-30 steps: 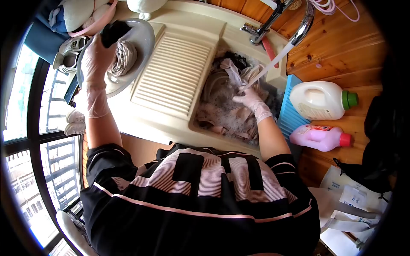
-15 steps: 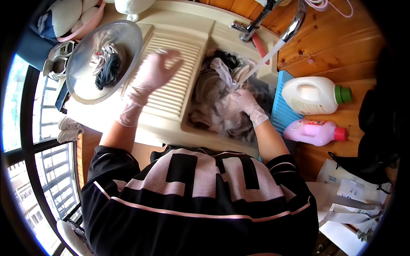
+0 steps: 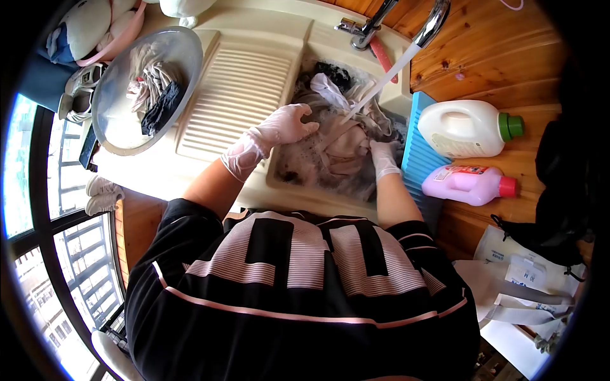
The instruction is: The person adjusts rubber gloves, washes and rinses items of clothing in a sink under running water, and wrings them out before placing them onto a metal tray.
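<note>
Both my hands wear thin whitish gloves. My left hand (image 3: 287, 125) hovers at the left rim of the sink basin (image 3: 283, 184), thumb and fingers apart with nothing between them. On the right side of the basin, my right hand (image 3: 384, 157) closes on the edge of a wet beige cloth (image 3: 346, 149); its fingertips are partly hidden. Foamy water and other wet laundry surround that cloth, including a white piece (image 3: 328, 89) and a black piece (image 3: 333, 73) at the back. A stream of water from the faucet (image 3: 435, 25) falls on the laundry.
Left of the basin lies a ribbed washboard surface (image 3: 235, 95). A clear plastic bowl (image 3: 105, 127) with wrung-looking laundry stands beyond it. To the right are a blue ribbed board (image 3: 416, 152), a white detergent bottle (image 3: 460, 130) with green cap and a pink bottle (image 3: 467, 185).
My left hand has moved right and down from above the washboard to the basin's rim. My right hand has shifted right and slightly down, and the beige cloth now shows spread in the water.
</note>
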`<state>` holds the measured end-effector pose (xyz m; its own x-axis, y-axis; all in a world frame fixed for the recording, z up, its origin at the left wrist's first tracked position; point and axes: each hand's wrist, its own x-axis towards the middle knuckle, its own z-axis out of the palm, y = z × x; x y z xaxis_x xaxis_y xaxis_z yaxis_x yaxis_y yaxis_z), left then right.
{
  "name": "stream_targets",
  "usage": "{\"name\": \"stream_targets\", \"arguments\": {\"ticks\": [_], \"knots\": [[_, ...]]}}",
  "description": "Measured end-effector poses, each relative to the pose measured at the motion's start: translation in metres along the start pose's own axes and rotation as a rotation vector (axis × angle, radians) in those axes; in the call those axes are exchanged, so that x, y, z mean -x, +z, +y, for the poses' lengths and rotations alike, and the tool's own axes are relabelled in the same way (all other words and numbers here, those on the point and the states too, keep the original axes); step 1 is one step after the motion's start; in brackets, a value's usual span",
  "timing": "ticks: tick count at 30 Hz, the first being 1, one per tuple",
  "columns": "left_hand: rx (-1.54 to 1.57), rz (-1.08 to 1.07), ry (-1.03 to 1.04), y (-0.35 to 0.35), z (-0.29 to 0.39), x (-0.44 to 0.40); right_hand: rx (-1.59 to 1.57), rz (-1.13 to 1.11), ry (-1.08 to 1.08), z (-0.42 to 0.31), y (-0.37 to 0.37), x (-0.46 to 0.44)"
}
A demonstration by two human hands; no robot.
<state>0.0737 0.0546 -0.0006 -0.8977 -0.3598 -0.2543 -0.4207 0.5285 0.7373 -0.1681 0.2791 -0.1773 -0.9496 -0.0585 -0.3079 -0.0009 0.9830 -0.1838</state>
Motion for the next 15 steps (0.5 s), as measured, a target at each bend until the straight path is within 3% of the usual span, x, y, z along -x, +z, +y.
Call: {"name": "stream_targets", "arguments": {"ticks": [1, 3, 5, 8, 15], "knots": [[0.027, 0.003, -0.008, 0.001, -0.001, -0.002, 0.056, -0.04, 0.08, -0.002, 0.0, 0.007], [0.068, -0.037, -0.021, 0.001, -0.002, -0.004, -0.055, -0.32, 0.026, -0.001, -0.016, 0.013], [0.153, -0.094, -0.045, -0.001, -0.003, -0.008, -0.173, -0.386, 0.15, -0.012, -0.021, 0.006], [0.349, -0.18, -0.065, 0.005, -0.009, -0.015, -0.334, -0.404, -0.49, -0.037, -0.084, 0.038], [0.669, -0.225, -0.005, 0.007, 0.011, -0.034, -0.701, -0.481, -0.696, -0.107, -0.207, 0.1]]}}
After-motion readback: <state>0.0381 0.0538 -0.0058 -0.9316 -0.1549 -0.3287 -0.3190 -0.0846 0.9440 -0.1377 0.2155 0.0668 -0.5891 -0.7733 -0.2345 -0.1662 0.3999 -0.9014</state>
